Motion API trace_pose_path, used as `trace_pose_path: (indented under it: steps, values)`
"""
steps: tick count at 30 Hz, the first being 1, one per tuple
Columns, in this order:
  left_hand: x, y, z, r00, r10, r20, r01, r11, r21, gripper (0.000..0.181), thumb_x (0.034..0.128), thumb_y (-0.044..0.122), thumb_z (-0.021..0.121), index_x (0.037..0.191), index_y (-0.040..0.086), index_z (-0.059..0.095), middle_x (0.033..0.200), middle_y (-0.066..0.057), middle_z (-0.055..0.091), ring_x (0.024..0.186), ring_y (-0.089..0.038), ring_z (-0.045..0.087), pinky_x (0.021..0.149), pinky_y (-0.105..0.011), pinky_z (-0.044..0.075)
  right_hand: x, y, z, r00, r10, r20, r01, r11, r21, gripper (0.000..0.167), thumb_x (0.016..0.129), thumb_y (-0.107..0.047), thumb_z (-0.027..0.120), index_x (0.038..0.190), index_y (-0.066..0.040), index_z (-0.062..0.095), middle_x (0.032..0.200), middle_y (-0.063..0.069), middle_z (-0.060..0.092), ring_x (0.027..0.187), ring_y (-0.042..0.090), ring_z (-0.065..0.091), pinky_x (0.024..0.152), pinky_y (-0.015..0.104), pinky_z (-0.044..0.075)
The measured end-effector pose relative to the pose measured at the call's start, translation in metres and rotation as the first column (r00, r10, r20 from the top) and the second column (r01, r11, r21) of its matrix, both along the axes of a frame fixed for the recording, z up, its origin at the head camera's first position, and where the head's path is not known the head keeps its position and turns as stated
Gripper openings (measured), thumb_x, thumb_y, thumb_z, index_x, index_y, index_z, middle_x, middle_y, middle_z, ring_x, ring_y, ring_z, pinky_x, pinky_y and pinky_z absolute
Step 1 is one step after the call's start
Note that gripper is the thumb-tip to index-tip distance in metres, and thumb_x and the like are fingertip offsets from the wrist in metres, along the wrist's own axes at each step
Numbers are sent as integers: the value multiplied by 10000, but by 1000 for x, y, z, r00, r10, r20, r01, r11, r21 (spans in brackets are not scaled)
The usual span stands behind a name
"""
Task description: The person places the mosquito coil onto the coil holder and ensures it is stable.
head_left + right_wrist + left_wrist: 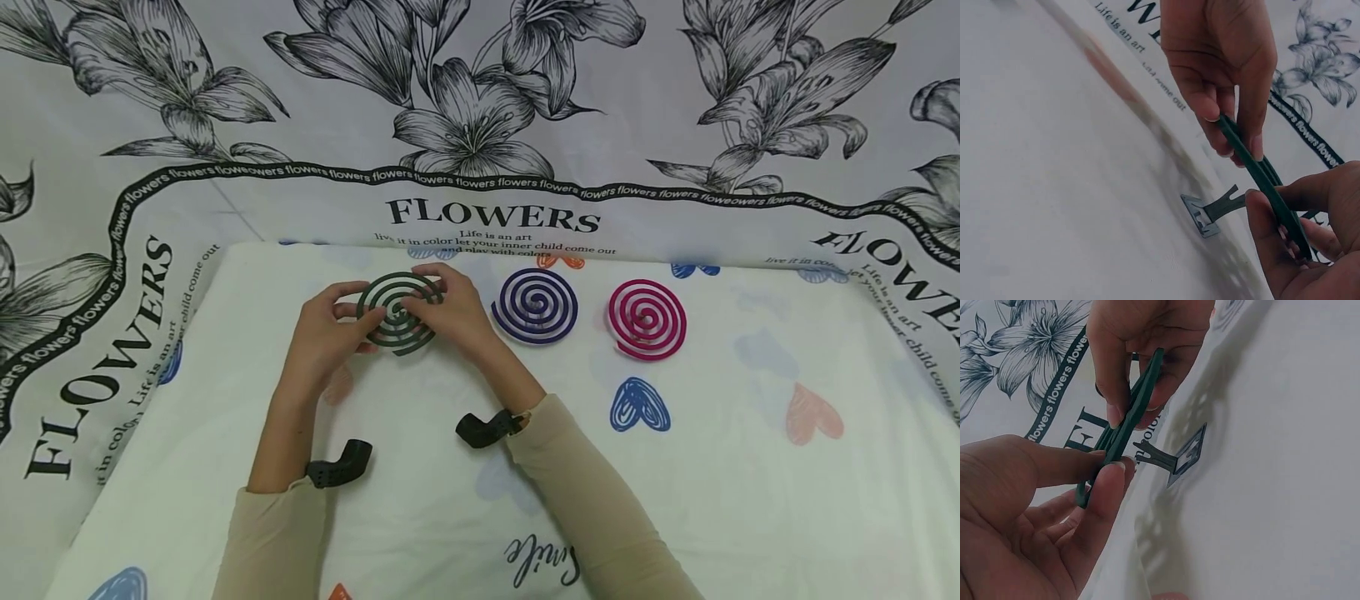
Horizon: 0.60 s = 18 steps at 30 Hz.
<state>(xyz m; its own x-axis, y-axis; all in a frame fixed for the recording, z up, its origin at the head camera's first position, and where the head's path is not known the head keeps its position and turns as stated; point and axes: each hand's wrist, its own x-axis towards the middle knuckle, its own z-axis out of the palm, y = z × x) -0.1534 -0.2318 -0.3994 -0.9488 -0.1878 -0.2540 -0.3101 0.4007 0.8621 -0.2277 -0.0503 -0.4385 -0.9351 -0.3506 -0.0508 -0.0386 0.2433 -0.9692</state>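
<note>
A green mosquito coil (401, 351) is held between both hands at the back left of the cloth. My left hand (321, 332) pinches its left side between thumb and fingers. On the right side, my right hand (456, 310) grips it the same way. Both wrist views show the coil (1141, 400) nearly edge-on and tilted. Just below it, a small metal coil stand (1222, 205) stands on its flat base, with a forked tip near the coil; whether they touch I cannot tell. In the head view the coil and hands largely hide the stand.
To the right lie a dark blue mosquito coil (536, 304) and a pink mosquito coil (646, 317), side by side. A white cloth (720, 500) with printed hearts covers the table. Behind it spreads a flower-printed cloth (315, 208) with black lettering.
</note>
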Motion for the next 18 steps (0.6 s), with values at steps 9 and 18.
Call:
trace_pose_path:
  steps: [9, 18]
  values:
    - [-3, 1, -8, 1000, 29, -11, -28, 999, 14, 618, 1011, 230, 726, 1568, 107, 491, 1302, -249, 702, 676, -34, 698, 654, -231, 634, 1, 0, 0, 1000, -22, 11, 21, 999, 38, 474, 926, -184, 805, 1376, -166, 657, 1099, 116, 682, 995, 192, 635, 800, 242, 547]
    - [-3, 3, -8, 999, 44, -29, -43, 998, 39, 589, 1009, 189, 718, 1546, 68, 507, 1277, -280, 702, 686, -31, 704, 656, -235, 644, 1, -3, -5, 999, -32, -20, 33, 998, 55, 471, 932, -185, 798, 1381, -155, 658, 1072, 114, 686, 951, 170, 641, 771, 211, 535]
